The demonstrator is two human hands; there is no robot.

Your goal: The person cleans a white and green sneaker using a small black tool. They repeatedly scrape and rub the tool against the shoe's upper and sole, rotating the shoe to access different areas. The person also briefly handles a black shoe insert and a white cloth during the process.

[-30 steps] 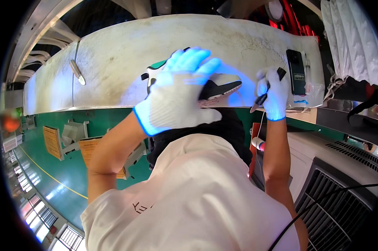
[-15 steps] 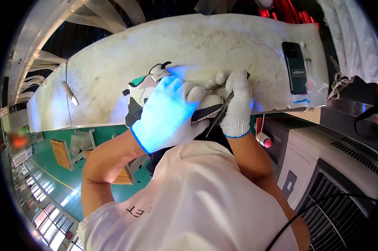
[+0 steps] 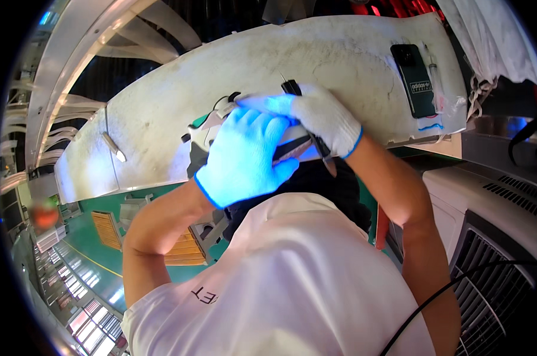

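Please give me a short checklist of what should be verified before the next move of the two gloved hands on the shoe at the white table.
1. Left hand on the shoe: ok, the glove lies over it and covers most of it.
2. Right hand holding the dark thin tool: ok, the fingers are wrapped round it.
3. Tool tip position: cannot tell, it is hidden beneath the hands.
4. Shoe resting flat on the white table: cannot tell, the gloves cover it.
5. Dark phone away from the work: ok, it lies apart at the right end.
6. Small blade-like piece on the left: ok, well apart from both hands.
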